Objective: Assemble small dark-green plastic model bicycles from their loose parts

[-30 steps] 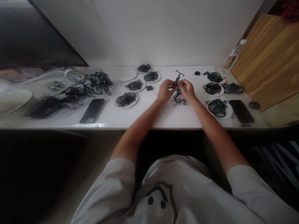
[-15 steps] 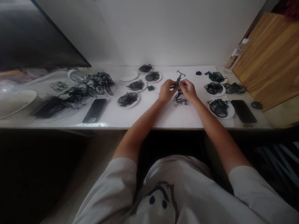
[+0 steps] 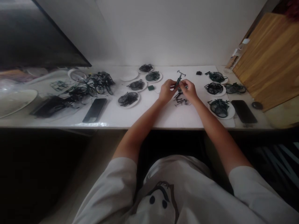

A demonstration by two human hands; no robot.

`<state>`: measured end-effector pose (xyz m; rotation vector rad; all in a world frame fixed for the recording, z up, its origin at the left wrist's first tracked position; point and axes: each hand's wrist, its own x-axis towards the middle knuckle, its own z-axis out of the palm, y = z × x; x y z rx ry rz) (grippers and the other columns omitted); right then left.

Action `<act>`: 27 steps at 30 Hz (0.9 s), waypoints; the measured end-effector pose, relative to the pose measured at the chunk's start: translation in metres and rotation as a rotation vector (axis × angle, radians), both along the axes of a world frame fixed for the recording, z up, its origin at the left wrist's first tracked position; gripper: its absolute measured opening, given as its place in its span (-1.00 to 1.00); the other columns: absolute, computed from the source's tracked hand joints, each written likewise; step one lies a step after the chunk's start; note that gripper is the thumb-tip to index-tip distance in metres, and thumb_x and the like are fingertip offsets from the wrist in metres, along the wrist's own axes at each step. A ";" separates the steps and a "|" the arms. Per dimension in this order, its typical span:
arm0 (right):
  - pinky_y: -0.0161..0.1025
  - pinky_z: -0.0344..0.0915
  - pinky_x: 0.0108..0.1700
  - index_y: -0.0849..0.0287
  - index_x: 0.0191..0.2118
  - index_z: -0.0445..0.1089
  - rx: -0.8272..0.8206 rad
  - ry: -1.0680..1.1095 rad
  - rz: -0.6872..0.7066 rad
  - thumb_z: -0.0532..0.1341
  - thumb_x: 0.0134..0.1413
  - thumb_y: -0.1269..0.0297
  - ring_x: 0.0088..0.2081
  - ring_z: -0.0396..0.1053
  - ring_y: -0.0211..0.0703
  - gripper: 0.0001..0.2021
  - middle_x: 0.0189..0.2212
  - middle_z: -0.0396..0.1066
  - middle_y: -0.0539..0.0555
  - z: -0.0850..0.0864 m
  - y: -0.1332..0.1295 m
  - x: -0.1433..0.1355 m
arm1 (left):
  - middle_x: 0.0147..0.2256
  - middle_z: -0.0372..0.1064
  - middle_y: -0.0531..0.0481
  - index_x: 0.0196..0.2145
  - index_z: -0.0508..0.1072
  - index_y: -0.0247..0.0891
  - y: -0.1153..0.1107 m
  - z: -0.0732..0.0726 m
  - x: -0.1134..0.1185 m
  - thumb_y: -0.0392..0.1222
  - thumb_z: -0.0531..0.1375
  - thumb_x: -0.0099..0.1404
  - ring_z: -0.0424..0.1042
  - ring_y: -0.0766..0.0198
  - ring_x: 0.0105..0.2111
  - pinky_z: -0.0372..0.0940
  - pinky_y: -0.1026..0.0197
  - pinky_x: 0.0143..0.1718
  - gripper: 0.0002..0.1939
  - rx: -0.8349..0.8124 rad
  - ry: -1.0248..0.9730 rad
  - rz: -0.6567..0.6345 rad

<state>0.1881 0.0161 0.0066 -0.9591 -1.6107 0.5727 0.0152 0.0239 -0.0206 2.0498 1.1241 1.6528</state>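
Between my two hands is a small dark-green model bicycle frame point(image 3: 178, 81), its grey handlebar pointing toward the wall. My left hand point(image 3: 166, 90) pinches it from the left, and my right hand point(image 3: 188, 90) grips it from the right with closed fingers. Part of the frame is hidden behind the fingers. Just below the hands, several thin dark bicycle parts point(image 3: 182, 101) lie loose on the white table point(image 3: 177, 119). A small dark-green block point(image 3: 151, 88) lies left of my left hand. Beyond my right hand sits a small black piece point(image 3: 198, 73).
White plates point(image 3: 137, 100) of dark model bicycle parts stand left of my hands, and more plates point(image 3: 231, 112) stand right. Finished-looking model bicycles point(image 3: 100, 83) crowd the left. Phones point(image 3: 95, 110) lie on both sides. A clear bottle point(image 3: 235, 56) leans by a wooden board point(image 3: 268, 59).
My hands and the model bicycle frame keep practically the same position. The view shifts only very slightly.
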 end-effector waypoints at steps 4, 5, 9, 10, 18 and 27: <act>-0.02 0.42 0.00 0.03 -0.29 0.42 -0.001 0.011 0.006 0.25 0.13 -0.58 -0.19 0.43 0.00 -0.33 -0.31 0.52 0.09 0.000 0.002 0.000 | -0.13 0.59 -0.10 -0.13 0.53 -0.22 0.001 -0.001 0.000 -0.22 0.39 0.43 0.68 0.23 -0.17 0.68 0.17 -0.09 -0.87 0.017 -0.002 -0.010; -0.02 0.43 0.01 0.03 -0.29 0.42 -0.004 0.011 0.007 0.27 0.15 -0.53 -0.19 0.43 0.00 -0.37 -0.30 0.53 0.09 0.000 0.002 0.000 | -0.13 0.59 -0.10 -0.13 0.53 -0.22 0.001 -0.001 0.000 -0.23 0.39 0.42 0.69 0.22 -0.17 0.68 0.17 -0.09 -0.87 0.013 -0.004 -0.012; 0.00 0.46 -0.01 0.03 -0.27 0.45 -0.012 -0.001 0.007 0.38 0.15 -0.23 -0.19 0.44 0.01 -0.59 -0.27 0.57 0.09 0.002 -0.002 0.000 | -0.13 0.60 -0.10 -0.14 0.52 -0.21 -0.001 0.002 0.000 -0.23 0.40 0.41 0.69 0.20 -0.14 0.69 0.15 -0.08 -0.87 -0.019 -0.021 -0.008; 0.00 0.46 -0.03 0.03 -0.27 0.46 -0.008 -0.004 0.008 0.40 0.13 -0.15 -0.20 0.43 0.01 -0.64 -0.26 0.58 0.10 0.003 -0.004 0.000 | -0.13 0.60 -0.10 -0.14 0.52 -0.21 -0.002 0.002 0.000 -0.23 0.40 0.41 0.70 0.20 -0.14 0.69 0.15 -0.08 -0.86 -0.019 -0.028 -0.014; -0.02 0.48 -0.06 0.02 -0.24 0.46 0.023 -0.018 -0.010 0.42 0.09 -0.02 -0.21 0.43 -0.01 -0.73 -0.24 0.59 0.10 0.009 -0.013 -0.002 | -0.13 0.60 -0.10 -0.13 0.50 -0.20 0.002 0.002 -0.002 -0.13 0.40 0.45 0.70 0.21 -0.13 0.67 0.22 -0.12 -0.83 -0.027 -0.017 -0.018; -0.07 0.43 -0.13 0.04 -0.26 0.47 0.025 -0.021 -0.015 0.40 0.11 -0.02 -0.23 0.43 -0.03 -0.74 -0.30 0.56 0.08 0.009 -0.014 -0.002 | -0.13 0.59 -0.11 -0.14 0.55 -0.21 0.001 0.002 -0.002 -0.22 0.39 0.40 0.68 0.21 -0.15 0.68 0.17 -0.10 -0.88 -0.004 -0.017 -0.009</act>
